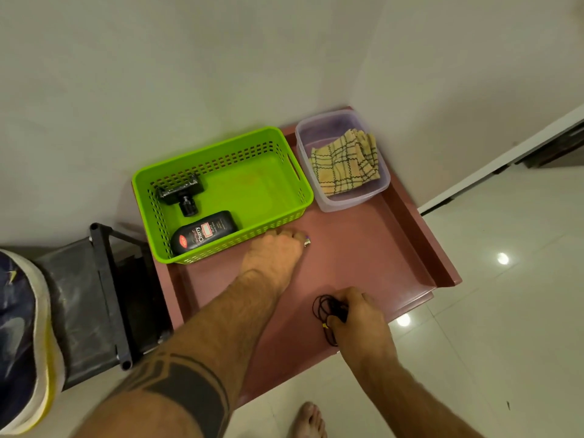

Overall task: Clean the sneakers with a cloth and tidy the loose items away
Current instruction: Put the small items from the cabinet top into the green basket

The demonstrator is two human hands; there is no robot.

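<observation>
Head view, only one cam. Right hand (358,314) is pinched shut on a coiled black cord (325,311) low on the pink surface (395,248); loops hang out to the left of the grip, a tail trails toward the near edge. Left hand (275,252) sits fwd and left of that grip, fingers curled down at the green basket (221,191) front wall. Looks like it's touching the rim or picking up sth small, a bit of metal shows by the fingertips, but can't tell if it's closed on anything.

Basket lies up and left from the cord grip, long axis running left-low to right-high, its open half on the right, nearest the cord. Already inside: polish bottle (203,237) and a black clamp (181,192). Judging by that, the cord goes in next, a short lift fwd-left; right hand is the one loaded, left is nearer the basket.

Cloth (344,162) sits in the clear tub (343,197), straight ahead of the right grip, untouched. Sneaker (22,339) far left on a black rack (94,305), well apart from both hands.
</observation>
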